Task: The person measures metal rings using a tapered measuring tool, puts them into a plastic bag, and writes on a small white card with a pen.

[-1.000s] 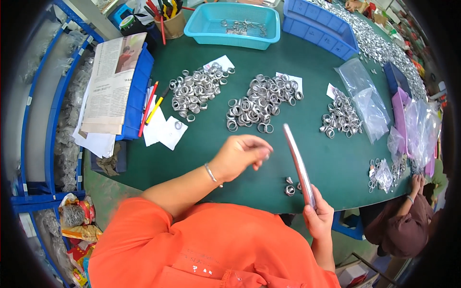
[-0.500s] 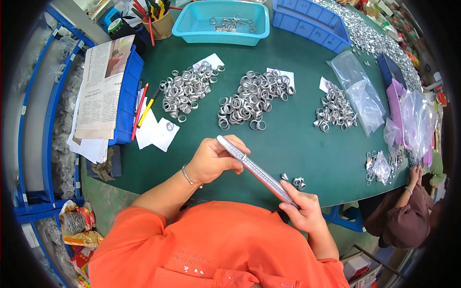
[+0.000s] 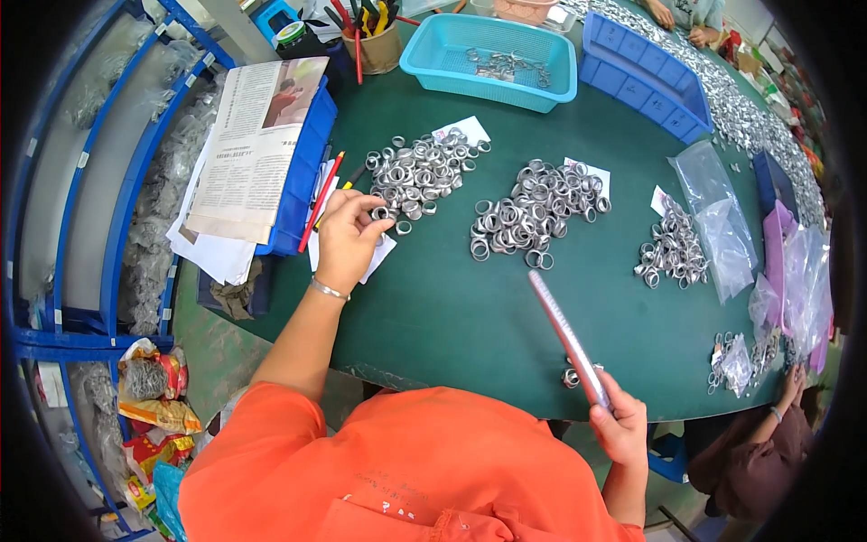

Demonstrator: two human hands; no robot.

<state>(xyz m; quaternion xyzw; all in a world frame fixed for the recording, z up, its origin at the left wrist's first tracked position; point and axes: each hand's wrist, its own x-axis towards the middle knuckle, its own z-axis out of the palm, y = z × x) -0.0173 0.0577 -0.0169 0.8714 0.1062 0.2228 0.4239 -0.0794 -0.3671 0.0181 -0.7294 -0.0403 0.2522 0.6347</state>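
My left hand is at the near left edge of the left pile of metal rings, thumb and fingers closed on one silver-coloured ring. White paper lies partly hidden beneath that hand. In my right hand is the lower end of a ring sizing stick, a long tapered rod with fine markings. It slants up and to the left over the green table, and no ring shows on it. A few rings lie beside the stick near the table's front edge, partly covered by it.
A middle ring pile and a right one lie on the green table. Behind stand a turquoise basket and a blue bin. Pens, newspaper and plastic bags flank them. Co-workers' hands show at right and far right.
My left hand has left the sizing stick and reached to the left pile. My right hand has moved slightly right with the stick, now held steeper. The view has shifted.
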